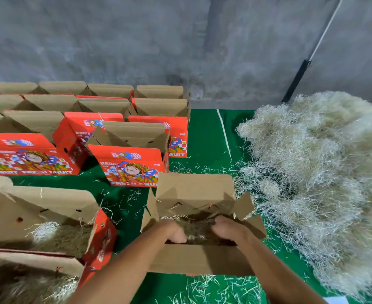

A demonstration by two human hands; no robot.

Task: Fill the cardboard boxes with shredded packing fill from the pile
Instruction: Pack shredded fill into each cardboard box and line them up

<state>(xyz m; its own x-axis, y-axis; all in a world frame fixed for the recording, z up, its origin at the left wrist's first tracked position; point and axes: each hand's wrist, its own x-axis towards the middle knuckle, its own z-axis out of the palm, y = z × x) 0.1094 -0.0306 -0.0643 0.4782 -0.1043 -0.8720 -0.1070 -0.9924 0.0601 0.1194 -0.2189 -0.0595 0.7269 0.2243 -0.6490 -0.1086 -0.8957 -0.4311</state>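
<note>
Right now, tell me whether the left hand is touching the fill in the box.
Touching. The head view shows the left hand inside the open box, its curled fingers buried in the fill, with no gap between them.

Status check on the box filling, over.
Both hands, left and right, down in the open box, fingers curled into the shredded fill. Pile at right. Nothing in the way.

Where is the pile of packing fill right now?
The pile lies on the right of the head view, on the green cloth, just right of the open box.
</note>
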